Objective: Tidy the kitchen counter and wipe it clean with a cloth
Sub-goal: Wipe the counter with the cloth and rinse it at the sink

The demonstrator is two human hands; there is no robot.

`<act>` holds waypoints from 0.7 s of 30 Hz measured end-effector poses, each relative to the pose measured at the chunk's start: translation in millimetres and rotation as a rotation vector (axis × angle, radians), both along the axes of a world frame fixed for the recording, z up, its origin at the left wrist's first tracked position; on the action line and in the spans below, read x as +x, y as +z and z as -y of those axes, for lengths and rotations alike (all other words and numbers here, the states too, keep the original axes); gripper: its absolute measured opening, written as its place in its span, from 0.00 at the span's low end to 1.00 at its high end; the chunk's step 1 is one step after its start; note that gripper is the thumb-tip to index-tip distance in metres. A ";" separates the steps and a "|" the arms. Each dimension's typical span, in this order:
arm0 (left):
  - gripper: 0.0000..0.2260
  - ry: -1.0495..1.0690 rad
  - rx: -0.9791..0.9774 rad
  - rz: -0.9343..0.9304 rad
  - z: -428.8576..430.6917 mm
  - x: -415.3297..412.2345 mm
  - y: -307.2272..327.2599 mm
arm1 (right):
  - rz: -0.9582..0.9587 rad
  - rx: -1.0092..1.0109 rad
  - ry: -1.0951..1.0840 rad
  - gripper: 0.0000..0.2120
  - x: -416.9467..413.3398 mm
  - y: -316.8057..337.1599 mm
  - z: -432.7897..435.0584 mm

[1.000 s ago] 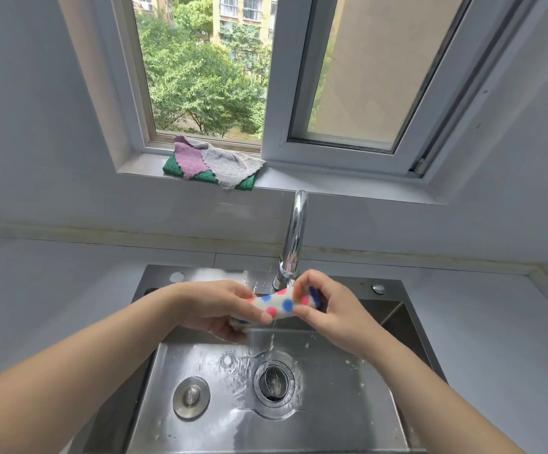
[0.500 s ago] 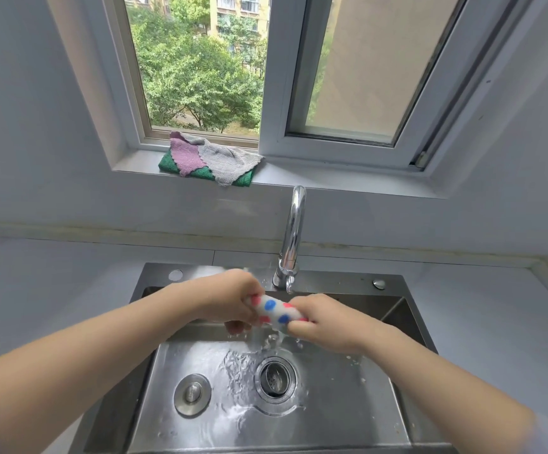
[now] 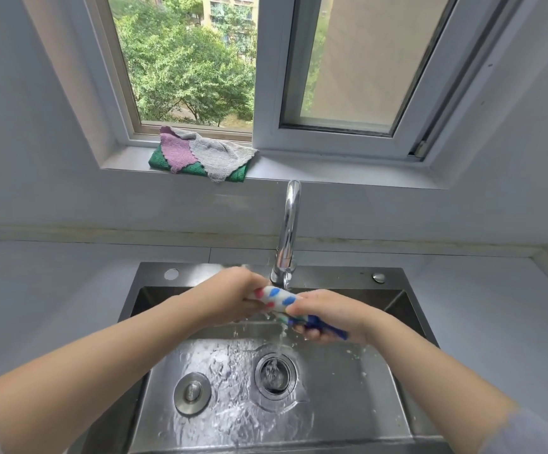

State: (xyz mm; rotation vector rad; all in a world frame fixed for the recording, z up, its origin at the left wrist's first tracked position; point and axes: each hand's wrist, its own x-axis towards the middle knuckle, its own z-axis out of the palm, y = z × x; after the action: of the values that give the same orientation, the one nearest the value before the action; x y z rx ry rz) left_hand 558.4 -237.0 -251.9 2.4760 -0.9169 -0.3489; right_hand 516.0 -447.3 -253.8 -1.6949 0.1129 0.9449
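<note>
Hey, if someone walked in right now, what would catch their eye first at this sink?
Dead centre, the left hand and right hand grip a rolled polka-dot cloth under the faucet, with water streaming down into the steel sink. Behind, a pile of purple, grey and green cloths lies on the windowsill.

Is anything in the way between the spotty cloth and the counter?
Nothing visible is. The left hand and right hand grip the cloth over the sink, and the counter lies beside it.
</note>
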 end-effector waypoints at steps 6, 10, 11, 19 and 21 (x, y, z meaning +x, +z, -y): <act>0.08 0.223 -0.293 -0.736 -6.9 -1.2 4.1 | 0.626 -0.394 -0.119 0.33 -25.5 5.6 11.8; 0.07 0.262 -0.299 -1.008 -8.0 2.6 11.7 | 1.165 -0.648 -0.039 0.45 -50.3 -22.4 4.5; 0.06 0.256 -0.291 -1.072 -7.0 3.0 15.2 | 1.276 -0.716 -0.035 0.46 -52.0 -31.3 1.5; 0.09 0.170 -0.302 -1.472 1.5 1.4 39.0 | 1.688 -0.677 -0.330 0.26 -15.8 -42.7 -20.2; 0.10 0.165 -0.299 -1.497 -0.8 1.9 41.1 | 1.706 -0.662 -0.307 0.23 -5.6 -36.6 -17.9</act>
State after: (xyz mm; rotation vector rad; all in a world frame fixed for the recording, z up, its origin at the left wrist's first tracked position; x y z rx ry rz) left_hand 560.3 -236.3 -210.8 1.3294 -0.0719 -1.5299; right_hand 510.4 -429.4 -290.4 -2.4379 -0.4871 -1.0435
